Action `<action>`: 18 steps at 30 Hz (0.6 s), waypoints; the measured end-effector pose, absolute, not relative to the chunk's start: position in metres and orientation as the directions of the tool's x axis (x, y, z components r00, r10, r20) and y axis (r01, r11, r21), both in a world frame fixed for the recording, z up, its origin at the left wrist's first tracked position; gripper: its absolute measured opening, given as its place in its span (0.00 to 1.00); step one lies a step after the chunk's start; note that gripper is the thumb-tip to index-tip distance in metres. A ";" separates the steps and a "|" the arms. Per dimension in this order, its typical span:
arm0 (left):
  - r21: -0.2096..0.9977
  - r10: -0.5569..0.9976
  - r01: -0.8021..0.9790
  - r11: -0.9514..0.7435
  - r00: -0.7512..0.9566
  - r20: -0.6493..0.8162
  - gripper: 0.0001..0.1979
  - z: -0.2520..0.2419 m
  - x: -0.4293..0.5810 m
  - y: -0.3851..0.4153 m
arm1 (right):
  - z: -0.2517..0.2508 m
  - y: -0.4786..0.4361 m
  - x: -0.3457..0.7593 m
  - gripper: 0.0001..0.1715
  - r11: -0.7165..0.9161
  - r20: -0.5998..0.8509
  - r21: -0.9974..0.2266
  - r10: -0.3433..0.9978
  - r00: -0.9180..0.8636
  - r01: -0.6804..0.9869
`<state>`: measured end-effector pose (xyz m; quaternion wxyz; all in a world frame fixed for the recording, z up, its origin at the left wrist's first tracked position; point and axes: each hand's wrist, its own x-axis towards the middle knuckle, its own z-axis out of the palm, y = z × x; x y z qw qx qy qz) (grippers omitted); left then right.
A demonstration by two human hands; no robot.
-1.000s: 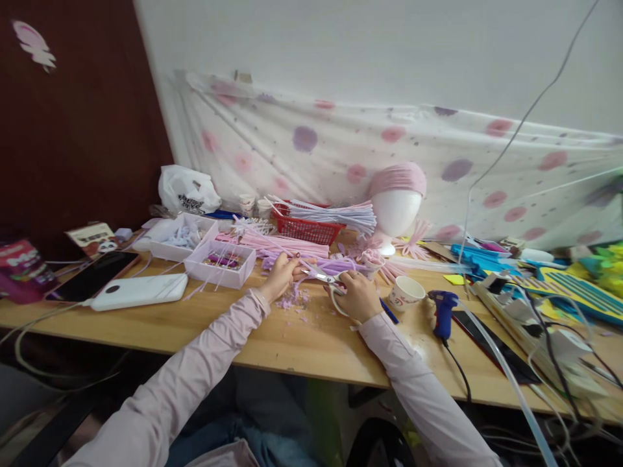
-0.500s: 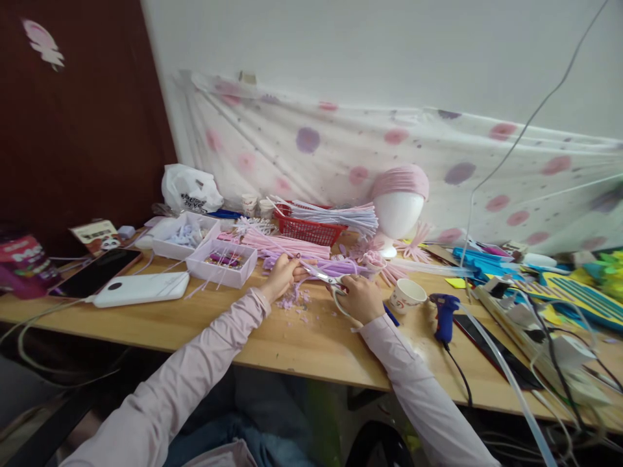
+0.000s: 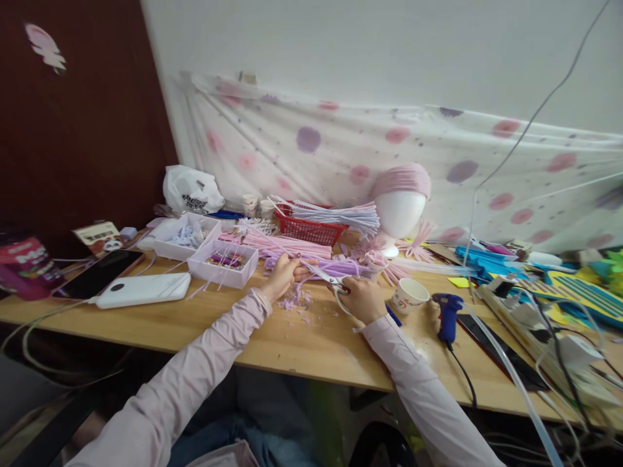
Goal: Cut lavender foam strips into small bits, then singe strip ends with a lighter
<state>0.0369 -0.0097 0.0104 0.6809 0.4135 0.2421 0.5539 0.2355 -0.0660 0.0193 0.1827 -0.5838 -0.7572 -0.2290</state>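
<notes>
A person in pale pink sleeves trims craft material at a crowded worktop [image 3: 292, 344]. The left hand [image 3: 283, 275] has its fingers pinched narrowly around a purple fuzzy piece [image 3: 300, 262], held just above the wood near the worktop's middle. The right hand [image 3: 361, 298] is curled through the loops of a pair of scissors [image 3: 327, 277], whose blades point left to meet that piece. At this distance it is hard to tell whether the blades are parted or closed.

Purple trimmings [image 3: 296, 301] lie scattered directly below the left hand. A bundle of pink and purple stems [image 3: 292, 246] lies just behind both hands, with a red basket [image 3: 309, 228] farther back. A paper cup [image 3: 409, 295] and a blue glue gun [image 3: 445, 314] sit to the right of the scissors hand.

The cut would likely go best with the piece gripped close to the blades so it cannot flex. The pinching fingertips should stay clear of the cutting line, and short snips over the existing trimmings would keep the fluff in one spot. The stems behind lie close enough to stray between the blades.
</notes>
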 end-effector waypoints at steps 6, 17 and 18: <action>0.831 0.958 -0.555 0.045 0.259 0.121 0.14 0.008 0.037 -0.008 | 0.021 -0.067 0.234 0.26 0.183 0.535 0.098 0.819 -0.207 0.978; 0.848 0.973 -0.529 0.009 0.201 0.115 0.13 0.013 0.033 -0.006 | 0.017 -0.067 0.235 0.18 0.224 0.585 0.051 0.783 -0.211 0.973; 0.856 0.973 -0.517 0.007 0.200 0.113 0.13 0.013 0.034 -0.006 | 0.016 -0.067 0.234 0.18 0.237 0.579 0.061 0.783 -0.227 0.970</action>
